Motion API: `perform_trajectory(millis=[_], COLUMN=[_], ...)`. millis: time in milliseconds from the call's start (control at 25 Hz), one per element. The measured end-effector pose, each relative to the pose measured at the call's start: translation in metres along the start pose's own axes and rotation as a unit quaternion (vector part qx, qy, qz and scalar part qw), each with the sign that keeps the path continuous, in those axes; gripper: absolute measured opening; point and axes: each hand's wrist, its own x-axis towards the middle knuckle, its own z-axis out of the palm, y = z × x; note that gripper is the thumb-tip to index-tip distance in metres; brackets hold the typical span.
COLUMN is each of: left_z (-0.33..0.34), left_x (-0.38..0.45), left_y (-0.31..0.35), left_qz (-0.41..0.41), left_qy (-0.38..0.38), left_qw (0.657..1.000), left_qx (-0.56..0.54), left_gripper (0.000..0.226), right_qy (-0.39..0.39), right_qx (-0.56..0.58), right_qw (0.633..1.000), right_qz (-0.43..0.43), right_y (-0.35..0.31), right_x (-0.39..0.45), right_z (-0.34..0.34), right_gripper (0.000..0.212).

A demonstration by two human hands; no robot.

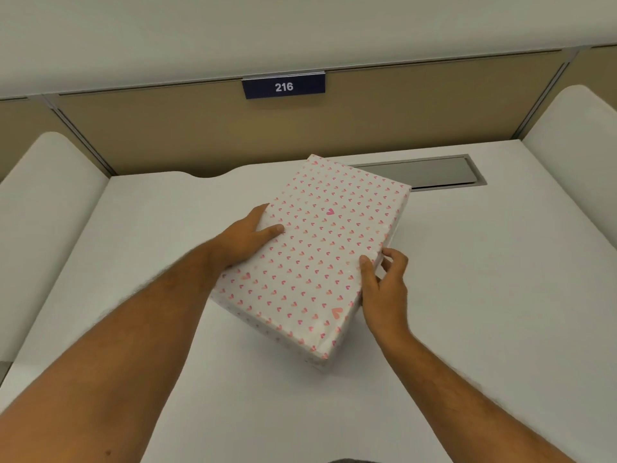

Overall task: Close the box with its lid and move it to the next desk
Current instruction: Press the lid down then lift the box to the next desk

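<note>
A white counter (467,295) fills most of the view, with rounded white side panels rising at its left and right edges. Behind it stands a tan partition wall (200,128), and clipped to the wall's top rail is a dark blue plate (283,86) bearing the number 216 in white. Set into the back of the counter is a long grey metal cable hatch (434,173).

The box (320,248) sits near the middle of the counter, turned at an angle so that its far corner overlaps the left end of the hatch and its near corner points toward the person. Its lid is on; the whole top shows white paper printed with small pink and orange hearts, and 1 darker pink heart stands out near the upper middle. Whether the box rests flat on the counter or is raised a little cannot be told, though a soft shadow lies under its near left edge.

2 bare forearms reach in from the bottom corners. The left hand (247,237) is pressed against the box's long left side, thumb lying on the lid and the other fingers hidden below the edge, so its grip is closed on the box. The right hand (384,285) holds the opposite long side near the closer end, thumb on the lid's top, fingers curled loosely around the edge.
</note>
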Motion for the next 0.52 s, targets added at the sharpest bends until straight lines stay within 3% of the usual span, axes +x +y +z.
perform_trajectory(millis=[160, 280, 520], left_z=[-0.002, -0.022, -0.115], left_x=[-0.002, -0.009, -0.024], left_y=[-0.023, -0.065, -0.163], left_qz=[0.004, 0.018, 0.025], left_qy=[-0.012, -0.017, 0.046], left_qw=[0.993, 0.984, 0.972], left_qx=[-0.113, -0.175, -0.228], left_gripper=[0.087, 0.098, 0.096], right_qy=[-0.079, -0.113, -0.177], right_qx=[0.026, 0.032, 0.014], right_qw=[0.995, 0.990, 0.984], right_qz=[0.062, 0.074, 0.029], right_y=[-0.021, -0.036, -0.073], right_x=[-0.009, -0.021, -0.023], right_z=[0.017, 0.046, 0.163], right_gripper=[0.097, 0.097, 0.104])
